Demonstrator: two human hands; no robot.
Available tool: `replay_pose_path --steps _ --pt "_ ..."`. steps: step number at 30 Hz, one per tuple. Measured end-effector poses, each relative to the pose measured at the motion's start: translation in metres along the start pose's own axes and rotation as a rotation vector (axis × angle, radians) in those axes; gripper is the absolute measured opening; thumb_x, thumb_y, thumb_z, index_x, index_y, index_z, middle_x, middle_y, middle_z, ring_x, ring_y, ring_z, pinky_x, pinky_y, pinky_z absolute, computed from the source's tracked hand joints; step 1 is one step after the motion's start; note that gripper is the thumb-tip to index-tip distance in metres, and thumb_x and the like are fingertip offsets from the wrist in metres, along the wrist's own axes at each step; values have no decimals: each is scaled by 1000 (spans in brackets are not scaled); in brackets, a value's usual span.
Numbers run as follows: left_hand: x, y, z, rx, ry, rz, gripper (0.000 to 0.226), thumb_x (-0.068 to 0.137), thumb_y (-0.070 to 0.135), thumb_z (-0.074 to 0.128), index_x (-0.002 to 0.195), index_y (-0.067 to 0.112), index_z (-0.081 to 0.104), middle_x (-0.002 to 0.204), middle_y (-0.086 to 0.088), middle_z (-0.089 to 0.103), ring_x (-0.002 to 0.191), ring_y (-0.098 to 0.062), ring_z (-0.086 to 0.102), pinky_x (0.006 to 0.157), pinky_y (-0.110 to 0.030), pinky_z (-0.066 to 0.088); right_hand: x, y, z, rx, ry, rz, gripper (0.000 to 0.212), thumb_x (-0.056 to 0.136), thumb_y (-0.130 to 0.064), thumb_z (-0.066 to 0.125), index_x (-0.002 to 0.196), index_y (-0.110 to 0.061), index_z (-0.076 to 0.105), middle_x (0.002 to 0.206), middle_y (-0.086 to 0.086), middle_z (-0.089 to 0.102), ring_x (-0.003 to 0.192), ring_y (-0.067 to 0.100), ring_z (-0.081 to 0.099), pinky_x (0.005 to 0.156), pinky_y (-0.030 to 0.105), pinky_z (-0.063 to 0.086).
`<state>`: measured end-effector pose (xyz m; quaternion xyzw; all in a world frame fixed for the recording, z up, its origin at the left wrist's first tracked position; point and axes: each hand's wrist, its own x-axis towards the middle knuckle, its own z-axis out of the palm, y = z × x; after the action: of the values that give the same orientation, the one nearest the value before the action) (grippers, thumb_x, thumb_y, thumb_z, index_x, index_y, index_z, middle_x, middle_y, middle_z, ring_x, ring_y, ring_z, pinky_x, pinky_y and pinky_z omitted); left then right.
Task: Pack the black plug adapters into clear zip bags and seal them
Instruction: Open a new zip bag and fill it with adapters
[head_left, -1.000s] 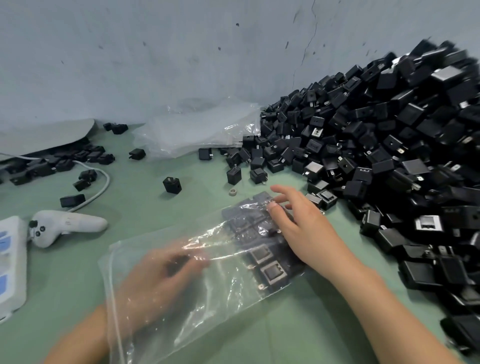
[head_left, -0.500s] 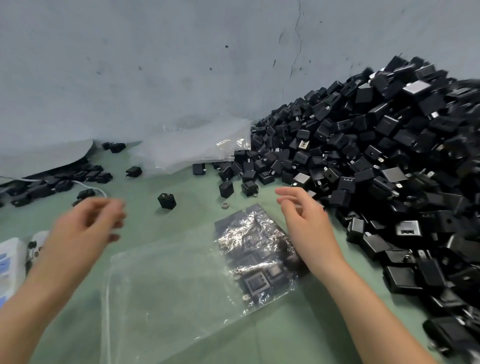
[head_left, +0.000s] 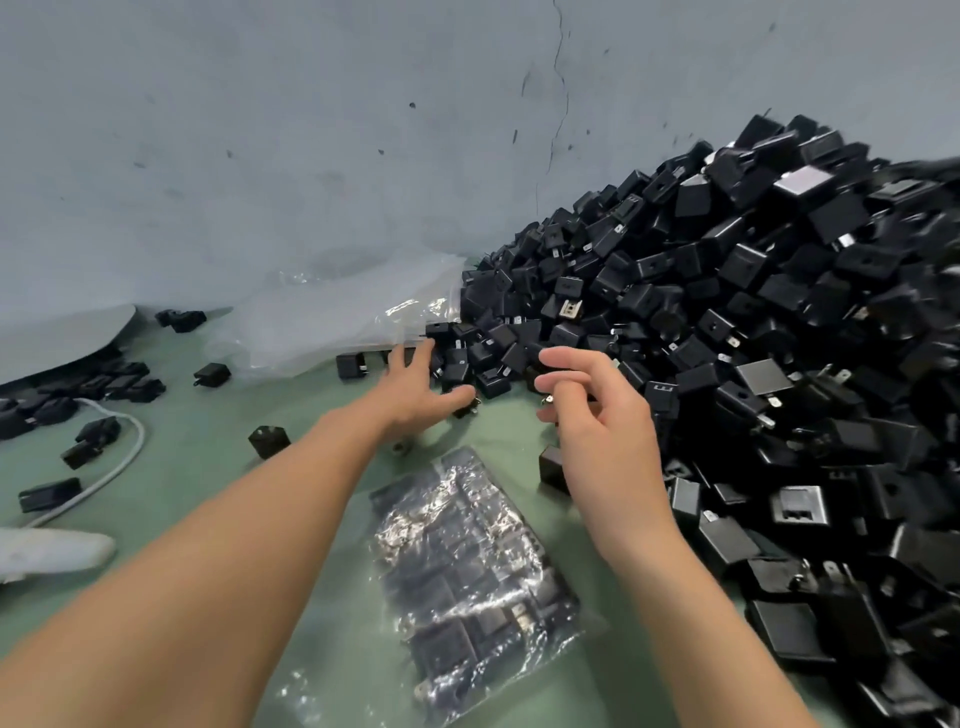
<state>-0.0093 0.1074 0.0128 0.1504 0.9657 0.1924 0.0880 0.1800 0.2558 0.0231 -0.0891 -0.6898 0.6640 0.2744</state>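
Left hand (head_left: 415, 387) hovered spread open, right hand (head_left: 597, 421) loosely curled and empty, beside the heaped plug adapters (head_left: 727, 338): seemingly light, rigid blocks, best pinched across flat sides, clear of prongs.

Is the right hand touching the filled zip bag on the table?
Apart. Head view: bare green table shows between the right hand and the zip bag.
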Motion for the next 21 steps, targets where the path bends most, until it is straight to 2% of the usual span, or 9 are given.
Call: replay_pose_path --steps 3,6,9,13,17,21 --pt "10 7 11 25 129 63 77 83 55 57 148 29 25 155 -11 24 133 -38 38 109 -48 37 5 1 -4 4 36 -18 30 98 -16 45 101 -39 65 94 -23 67 72 17 60 56 32 53" --pt "8 11 25 170 281 104 53 81 58 46 125 29 40 133 -10 45 113 -35 46 91 -44 42 8 1 -7 -26 37 -36 30 98 -16 45 102 -38 65 94 -23 67 72 14 61 59 25 50" --pt "6 7 29 256 305 114 55 80 68 35 124 36 42 128 -11 46 106 -33 49 84 -42 44 9 2 -10 -36 58 -47 29 98 -16 46 101 -37 65 95 -21 68 73 16 62 63 26 50" --pt "7 2 18 399 186 139 71 78 83 38 138 47 34 135 -12 40 115 -36 54 90 -45 49 7 0 -7 -19 73 -43 29 97 -13 46 100 -34 66 93 -19 68 71 19 60 59 27 48" --pt "13 15 15 440 155 55 70 85 73 42 147 43 30 146 -17 34 124 -39 49 94 -46 46 2 -2 5 -15 63 -34 29 96 -14 46 99 -36 66 92 -21 67 72 17 60 59 33 49" --pt "21 27 14 376 137 -54 64 89 61 49 146 34 34 142 -21 33 119 -42 51 94 -46 45 -5 -2 17 -70 24 -59 28 93 -22 44 101 -40 64 97 -23 65 76 9 64 68 34 52"
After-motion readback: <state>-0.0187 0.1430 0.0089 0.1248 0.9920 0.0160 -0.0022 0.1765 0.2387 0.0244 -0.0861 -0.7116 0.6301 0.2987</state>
